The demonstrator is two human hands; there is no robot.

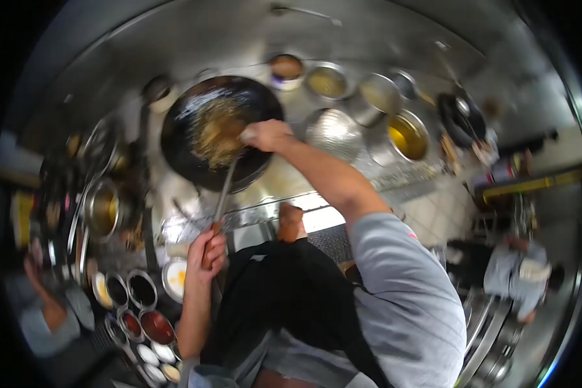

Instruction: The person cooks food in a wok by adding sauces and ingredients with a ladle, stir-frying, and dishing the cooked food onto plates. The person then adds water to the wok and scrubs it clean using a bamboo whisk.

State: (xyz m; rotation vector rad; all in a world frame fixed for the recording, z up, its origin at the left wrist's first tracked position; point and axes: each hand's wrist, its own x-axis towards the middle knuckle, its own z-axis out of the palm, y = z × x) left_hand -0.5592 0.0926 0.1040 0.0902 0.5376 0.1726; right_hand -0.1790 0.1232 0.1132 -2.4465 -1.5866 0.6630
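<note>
My left hand (207, 251) is wrapped round the wooden grip of a long-handled wok utensil (226, 192). Its metal shaft runs up into a large black wok (181, 155), and its working end is hidden in the food, so I cannot tell ladle from spatula. Brown-golden food (213, 139), blurred, looks like noodles or shreds and lies in the middle of the wok. Over the wok's right side, my right hand (269, 136) is closed, with something small and whitish at its fingertips that I cannot make out.
Right of the wok stand a dimpled metal dome (334, 134), metal pots and a pot of yellow liquid (408, 137). Sauce and seasoning containers (156, 326) sit at lower left. One co-worker (517, 268) is at far right, another (53, 317) at far left.
</note>
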